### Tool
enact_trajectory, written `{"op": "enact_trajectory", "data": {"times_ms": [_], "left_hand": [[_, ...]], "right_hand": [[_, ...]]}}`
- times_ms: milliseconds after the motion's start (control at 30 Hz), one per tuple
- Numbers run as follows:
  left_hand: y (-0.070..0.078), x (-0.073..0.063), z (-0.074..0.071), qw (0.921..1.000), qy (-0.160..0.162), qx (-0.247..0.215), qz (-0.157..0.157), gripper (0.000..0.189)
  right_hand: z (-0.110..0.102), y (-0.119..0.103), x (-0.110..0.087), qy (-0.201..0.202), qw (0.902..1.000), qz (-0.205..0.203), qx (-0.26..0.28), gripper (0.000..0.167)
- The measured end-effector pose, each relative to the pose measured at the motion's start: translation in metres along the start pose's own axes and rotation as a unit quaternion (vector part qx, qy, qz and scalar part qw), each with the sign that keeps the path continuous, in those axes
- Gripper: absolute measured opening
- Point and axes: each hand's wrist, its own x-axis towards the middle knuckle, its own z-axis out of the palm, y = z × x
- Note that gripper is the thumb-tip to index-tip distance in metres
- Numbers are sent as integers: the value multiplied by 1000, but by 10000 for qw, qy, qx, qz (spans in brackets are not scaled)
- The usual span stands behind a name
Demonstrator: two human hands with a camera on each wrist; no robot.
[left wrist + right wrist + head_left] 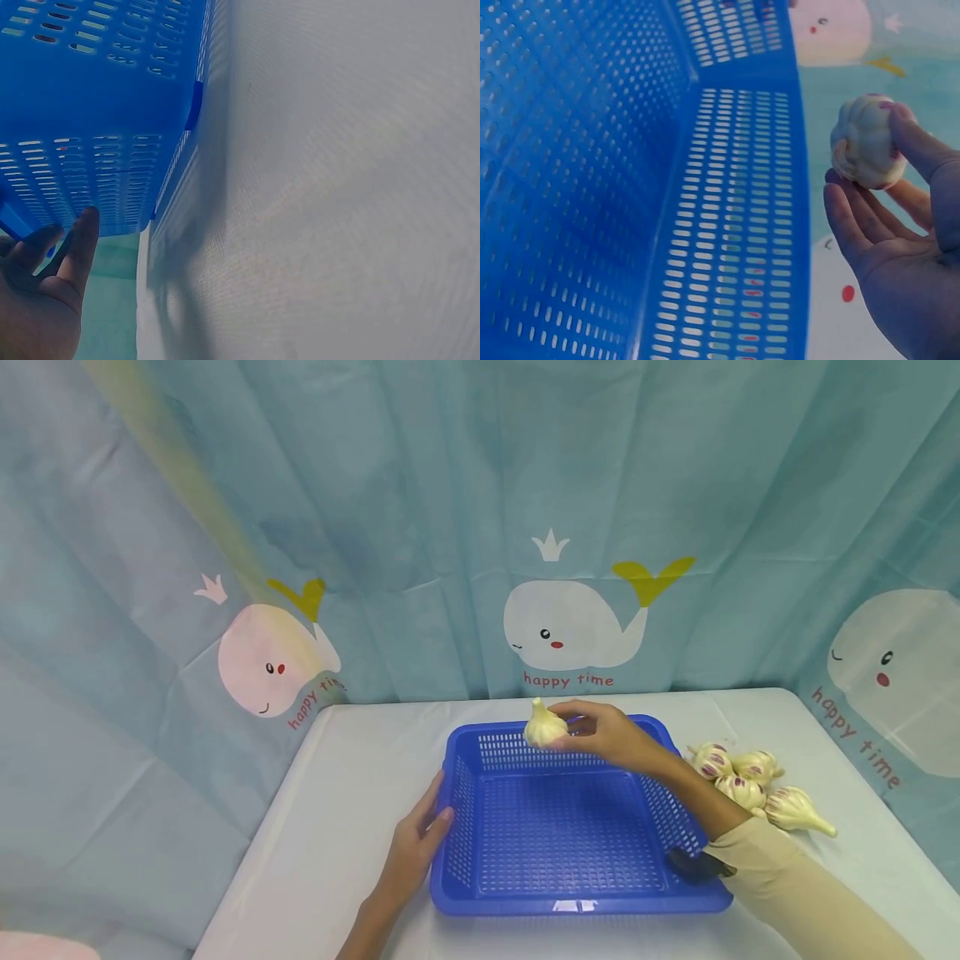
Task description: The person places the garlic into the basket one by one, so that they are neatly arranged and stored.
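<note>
In the head view, a blue plastic basket [570, 906] with slotted walls stands on the white-covered table, its inside holding nothing. My left hand [412, 843] holds the basket's left side, thumb at the rim; the left wrist view has its fingers [84, 240] against the slotted outer wall. Above the basket's far rim, my right hand [603, 735] grips a garlic bulb [544, 727] with its stem up. The right wrist view shows this garlic bulb [866, 142] pinched between thumb and fingers, apart from the basket wall [742, 225].
Several purple-streaked garlic bulbs [741, 793] lie in a group on the table, right of the basket. A dark strap-like item [697, 866] is at the right wrist, over the basket's right wall. Behind the table [337, 793] hangs a blue-green curtain [420, 527] printed with whales.
</note>
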Motion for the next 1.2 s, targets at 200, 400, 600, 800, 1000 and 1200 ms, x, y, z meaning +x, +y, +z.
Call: {"op": "enact_trajectory", "data": {"times_ms": [200, 400, 600, 800, 1000, 1200], "left_hand": [[0, -1, 0, 10000, 3, 28, -10, 60], [-1, 0, 0, 10000, 0, 10, -34, 61], [-2, 0, -1, 10000, -2, 13, -65, 60], [0, -1, -1, 9999, -12, -35, -94, 60], [0, -1, -1, 9999, -48, -113, -17, 60], [0, -1, -1, 9998, -72, -144, -116, 60]], "right_hand": [[13, 5, 7, -205, 9998, 75, -13, 56], [24, 7, 11, -362, 9991, 205, -55, 56], [35, 10, 15, -494, 9984, 259, -97, 56], [45, 16, 20, -518, 9974, 391, -299, 54], [52, 21, 25, -725, 9966, 254, -285, 50], [58, 28, 31, -808, 9957, 162, -423, 48]]}}
